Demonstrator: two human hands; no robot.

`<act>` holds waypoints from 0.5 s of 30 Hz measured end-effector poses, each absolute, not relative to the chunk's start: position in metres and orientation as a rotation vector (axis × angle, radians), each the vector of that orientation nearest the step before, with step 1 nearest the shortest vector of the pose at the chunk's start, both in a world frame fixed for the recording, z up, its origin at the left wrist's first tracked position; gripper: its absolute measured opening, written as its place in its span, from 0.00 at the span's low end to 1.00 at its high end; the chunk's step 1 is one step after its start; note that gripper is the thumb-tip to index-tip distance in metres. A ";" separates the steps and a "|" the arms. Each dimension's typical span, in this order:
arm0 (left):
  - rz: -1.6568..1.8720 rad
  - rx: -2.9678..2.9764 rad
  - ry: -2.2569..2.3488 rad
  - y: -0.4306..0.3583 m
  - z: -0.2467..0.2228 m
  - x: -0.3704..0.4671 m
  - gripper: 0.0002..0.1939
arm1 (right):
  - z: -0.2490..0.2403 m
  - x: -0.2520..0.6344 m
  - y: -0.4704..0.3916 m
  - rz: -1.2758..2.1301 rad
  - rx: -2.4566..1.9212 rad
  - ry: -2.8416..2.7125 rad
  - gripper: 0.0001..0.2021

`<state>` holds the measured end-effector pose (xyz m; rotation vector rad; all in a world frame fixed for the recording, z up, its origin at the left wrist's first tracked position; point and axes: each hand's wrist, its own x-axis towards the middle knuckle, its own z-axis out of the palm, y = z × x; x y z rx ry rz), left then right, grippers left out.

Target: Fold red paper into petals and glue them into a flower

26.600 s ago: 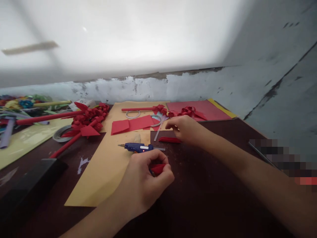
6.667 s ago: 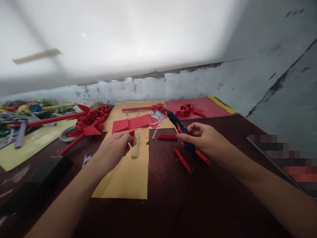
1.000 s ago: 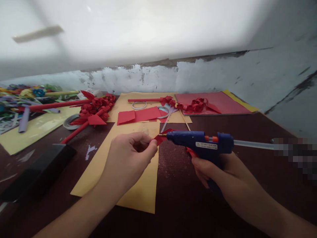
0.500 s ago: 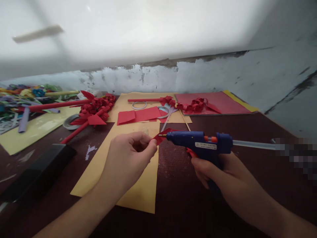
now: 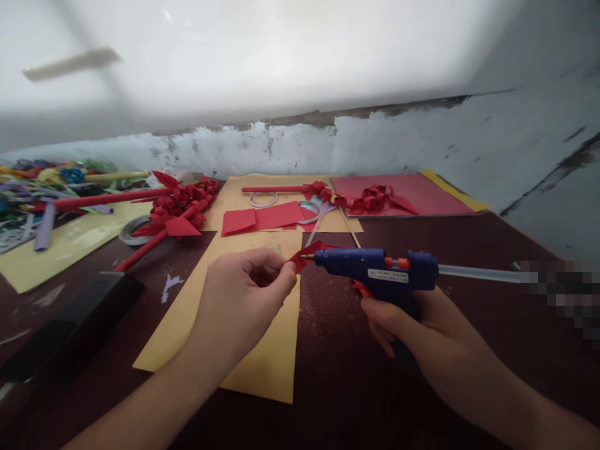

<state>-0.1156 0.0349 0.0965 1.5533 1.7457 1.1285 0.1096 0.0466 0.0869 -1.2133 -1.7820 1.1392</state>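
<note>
Blue glue gun (image 5: 363, 262) meeting red paper (image 5: 310, 247) between the hands
Left hand (image 5: 246, 290) pinches the paper's near end, most fingers hidden; right hand (image 5: 434, 331) closes around the handle (image 5: 409, 305), largely covering it. Whether the nozzle (image 5: 307, 255) touches is unclear.

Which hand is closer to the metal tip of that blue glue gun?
Left. The left hand pinches red paper just beside the metal tip; the right hand grips the blue glue gun farther back, by its handle.
</note>
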 end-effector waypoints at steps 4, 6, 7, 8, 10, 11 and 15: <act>1.129 1.542 1.743 0.035 0.098 -0.115 0.14 | 0.087 0.110 0.046 1.111 -1.216 -1.794 0.25; 1.135 1.530 1.749 0.034 0.098 -0.115 0.14 | 0.085 0.111 0.046 1.126 -1.222 -1.793 0.25; 1.138 1.526 1.754 0.034 0.098 -0.115 0.14 | 0.085 0.111 0.046 1.137 -1.223 -1.794 0.25; 1.139 1.524 1.758 0.035 0.099 -0.115 0.14 | 0.084 0.112 0.046 1.143 -1.225 -1.795 0.25; 1.145 1.531 1.772 0.035 0.099 -0.115 0.13 | 0.082 0.113 0.046 1.138 -1.228 -1.808 0.25; 1.148 1.537 1.778 0.035 0.098 -0.115 0.13 | 0.082 0.113 0.046 1.127 -1.227 -1.816 0.25; 1.160 1.553 1.793 0.035 0.098 -0.116 0.12 | 0.082 0.112 0.047 1.104 -1.215 -1.843 0.26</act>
